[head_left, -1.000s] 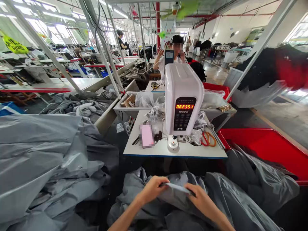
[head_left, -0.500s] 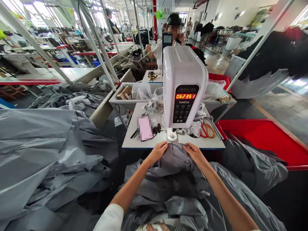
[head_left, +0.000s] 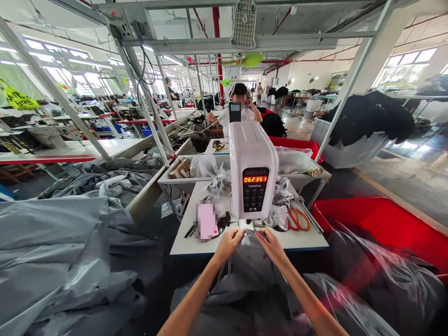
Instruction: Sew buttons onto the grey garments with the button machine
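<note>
A bright, long workshop (head_left: 311, 74) opens out beyond a white machine (head_left: 252, 172), with slanting metal posts (head_left: 351, 87) on both sides of it and a person (head_left: 223, 119) in a light top behind it. To the left of the machine spreads a large heap of gray fabric (head_left: 63, 252); to its right stands a red bin (head_left: 360, 214) with more gray material at its near side. The machine sits on a pale tabletop (head_left: 297, 242), red digits (head_left: 255, 179) lit on its front. A gray cloth (head_left: 252, 263) hangs over the near edge, its top end just in front of the machine. The left hand (head_left: 229, 245) and right hand (head_left: 271, 245) hold that end, one at each side, their fingers (head_left: 240, 235) narrowed in a pinch on the cloth. Good handling here probably means keeping the edge flat and evenly stretched, leaving slack in the hanging folds so their weight does not drag, and keeping fingertips out from beneath the machine. Smaller items flank the machine: crumpled clear bags (head_left: 279, 218) and orange-handled scissors (head_left: 298, 227) to its right, and a blurred pink item (head_left: 207, 221) to its left.
</note>
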`<control>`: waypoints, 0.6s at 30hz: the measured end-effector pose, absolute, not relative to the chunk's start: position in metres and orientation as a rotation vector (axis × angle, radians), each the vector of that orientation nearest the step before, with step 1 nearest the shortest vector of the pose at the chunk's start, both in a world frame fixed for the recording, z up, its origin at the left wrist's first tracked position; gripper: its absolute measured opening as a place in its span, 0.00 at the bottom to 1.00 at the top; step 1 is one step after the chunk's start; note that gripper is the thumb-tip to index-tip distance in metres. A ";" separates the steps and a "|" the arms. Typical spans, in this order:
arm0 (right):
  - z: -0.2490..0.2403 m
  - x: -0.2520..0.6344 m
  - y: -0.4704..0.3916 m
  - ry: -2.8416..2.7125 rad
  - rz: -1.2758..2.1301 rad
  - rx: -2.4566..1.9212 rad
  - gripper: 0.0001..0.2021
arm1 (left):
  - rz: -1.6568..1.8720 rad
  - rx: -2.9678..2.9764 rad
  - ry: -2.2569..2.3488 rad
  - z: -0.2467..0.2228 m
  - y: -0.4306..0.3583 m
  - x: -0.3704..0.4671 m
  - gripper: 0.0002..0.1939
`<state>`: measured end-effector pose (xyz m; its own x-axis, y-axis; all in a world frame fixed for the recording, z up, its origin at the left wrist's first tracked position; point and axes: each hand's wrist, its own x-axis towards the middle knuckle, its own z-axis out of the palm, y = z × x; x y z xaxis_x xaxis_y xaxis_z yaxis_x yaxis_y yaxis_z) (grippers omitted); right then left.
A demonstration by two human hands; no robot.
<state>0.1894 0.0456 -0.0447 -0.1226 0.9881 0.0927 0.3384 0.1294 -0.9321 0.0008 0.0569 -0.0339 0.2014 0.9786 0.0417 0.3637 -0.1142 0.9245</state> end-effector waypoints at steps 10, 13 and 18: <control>-0.053 0.191 0.056 -1.626 1.053 -1.292 0.20 | 0.925 1.679 1.328 -0.030 0.057 -0.013 0.19; -0.047 0.190 0.060 -1.595 1.039 -1.285 0.20 | 0.932 1.710 1.377 -0.032 0.063 -0.011 0.19; -0.047 0.184 0.070 -1.605 0.987 -1.264 0.19 | 0.896 1.680 1.448 -0.045 0.073 -0.006 0.20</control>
